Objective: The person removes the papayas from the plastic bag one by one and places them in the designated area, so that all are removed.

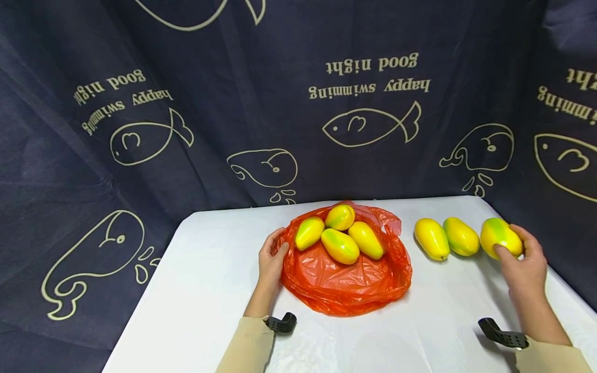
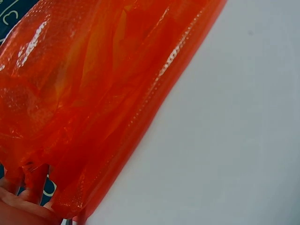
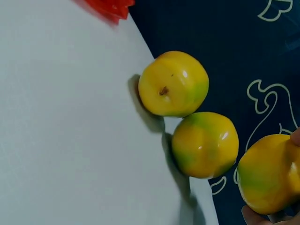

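A red plastic bag (image 1: 347, 282) lies spread on the table with its mouth wide, and several yellow-green mangoes (image 1: 340, 246) sit inside it. My left hand (image 1: 271, 261) holds the bag's left rim between thumb and fingers; in the left wrist view some fingers (image 2: 33, 187) show partly behind the thin red film. Over at the table's right side, my right hand (image 1: 526, 261) grips a mango (image 1: 495, 234) from the right, thumb in front and fingers behind. Beside it rest a mango (image 1: 460, 237) in the middle and another mango (image 1: 431, 239) further left, lying side by side.
The white table (image 1: 200, 290) carries everything, its back edge against a dark curtain (image 1: 261, 103) printed with fish and whales. That curtain also runs along the left and right sides. Black wrist mounts (image 1: 281, 323) are strapped on both forearms.
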Tool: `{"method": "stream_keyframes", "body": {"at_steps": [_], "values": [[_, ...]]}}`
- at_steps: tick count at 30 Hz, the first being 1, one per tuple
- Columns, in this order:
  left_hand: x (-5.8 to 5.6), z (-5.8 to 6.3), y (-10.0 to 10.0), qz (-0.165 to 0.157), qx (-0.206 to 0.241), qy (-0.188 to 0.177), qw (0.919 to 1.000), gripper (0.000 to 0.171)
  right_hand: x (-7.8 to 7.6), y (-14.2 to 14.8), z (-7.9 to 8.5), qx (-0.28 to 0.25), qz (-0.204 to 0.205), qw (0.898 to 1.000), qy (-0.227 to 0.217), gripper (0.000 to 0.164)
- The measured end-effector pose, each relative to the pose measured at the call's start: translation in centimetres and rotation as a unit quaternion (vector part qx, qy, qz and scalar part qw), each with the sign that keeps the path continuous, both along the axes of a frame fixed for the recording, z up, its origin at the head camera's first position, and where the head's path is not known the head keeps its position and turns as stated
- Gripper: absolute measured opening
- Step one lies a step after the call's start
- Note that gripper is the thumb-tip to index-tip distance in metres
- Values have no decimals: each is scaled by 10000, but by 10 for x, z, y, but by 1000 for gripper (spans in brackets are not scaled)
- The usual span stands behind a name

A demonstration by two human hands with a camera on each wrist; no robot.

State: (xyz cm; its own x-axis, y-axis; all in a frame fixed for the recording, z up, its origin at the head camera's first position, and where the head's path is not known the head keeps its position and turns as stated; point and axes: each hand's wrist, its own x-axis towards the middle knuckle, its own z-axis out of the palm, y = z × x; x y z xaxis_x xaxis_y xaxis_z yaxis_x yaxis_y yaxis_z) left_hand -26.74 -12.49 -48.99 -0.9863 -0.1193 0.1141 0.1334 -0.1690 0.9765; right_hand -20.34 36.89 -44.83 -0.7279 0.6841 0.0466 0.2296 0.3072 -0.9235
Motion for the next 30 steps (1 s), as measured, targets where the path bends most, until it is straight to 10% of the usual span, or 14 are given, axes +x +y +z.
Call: {"method": "stream_keyframes", "body": {"at_steps": [30], "values": [[-2,-3,0,60,-49,16,10000,43,-3,16,-32,264,462,9978,-394,63]]}}
